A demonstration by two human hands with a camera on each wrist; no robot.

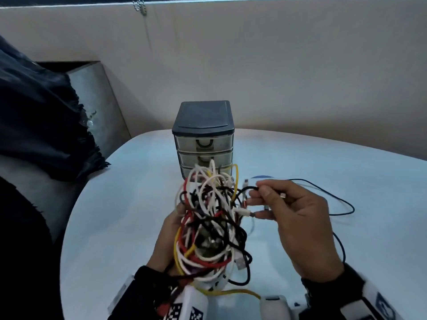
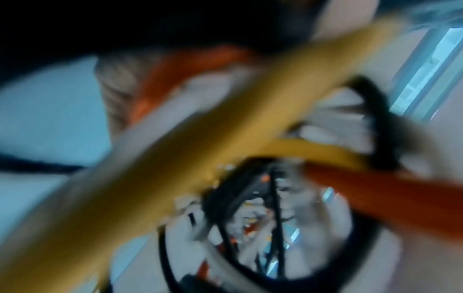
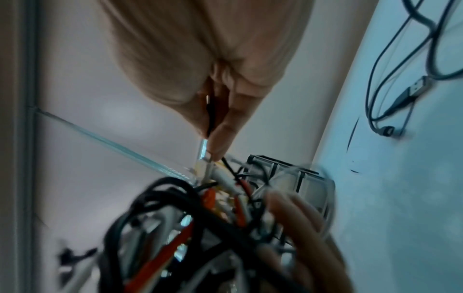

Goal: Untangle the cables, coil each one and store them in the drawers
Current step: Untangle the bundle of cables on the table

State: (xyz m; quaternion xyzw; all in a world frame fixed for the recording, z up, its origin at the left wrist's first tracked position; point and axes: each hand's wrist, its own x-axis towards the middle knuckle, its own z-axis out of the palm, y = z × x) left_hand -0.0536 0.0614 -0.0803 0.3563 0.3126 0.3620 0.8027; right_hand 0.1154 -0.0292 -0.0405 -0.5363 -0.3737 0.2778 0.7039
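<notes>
A tangled bundle of cables (image 1: 209,222), white, black, red and yellow, is lifted above the table in front of the small drawer unit (image 1: 203,137). My left hand (image 1: 169,236) grips the bundle from the left side, mostly hidden behind it. My right hand (image 1: 298,218) pinches a black cable end (image 1: 250,188) at the bundle's right edge, and in the right wrist view the black cable (image 3: 210,117) runs between thumb and fingers. The left wrist view shows only blurred yellow cable (image 2: 225,126) and red cable (image 2: 375,190) close to the lens.
A thin dark cable (image 1: 332,199) lies loose on the white table (image 1: 120,204) to the right; its USB plug (image 3: 417,87) shows in the right wrist view. A grey couch with dark cloth (image 1: 41,116) sits at the left. A wall stands behind the drawers.
</notes>
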